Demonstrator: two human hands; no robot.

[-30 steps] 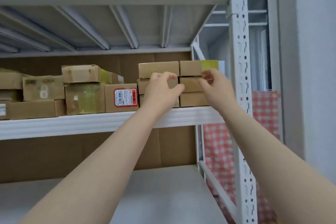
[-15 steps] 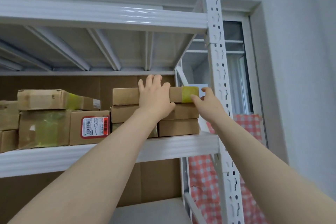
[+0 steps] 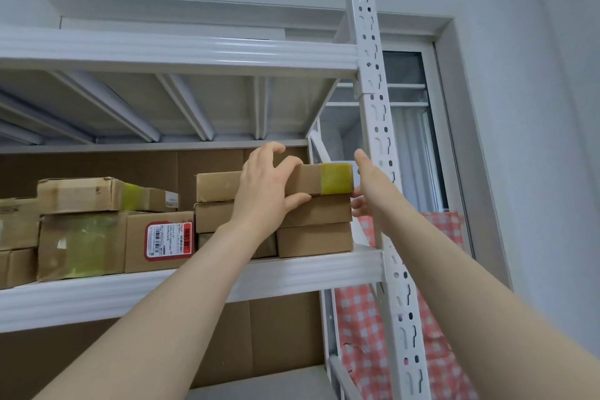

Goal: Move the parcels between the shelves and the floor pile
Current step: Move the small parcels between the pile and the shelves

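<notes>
top parcel point(image 3: 216, 187) on the shelf point(image 3: 292, 273) stack lies between the hands: left hand point(image 3: 264, 191) grips its front edge, right hand point(image 3: 368, 187) meets the taped end, closure unclear. likely stiff, light; hold both ends.

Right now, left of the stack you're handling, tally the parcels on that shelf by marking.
Yellow-taped parcels: 2
Red-label parcel: 1
Plain parcels at the frame edge: 2
Total: 5

No wording is legible: the red-bordered label point(image 3: 168, 240) on one parcel point(image 3: 136, 247) shows a barcode and tiny print, and a white sticker point(image 3: 171, 200) above it is blurred.
</notes>
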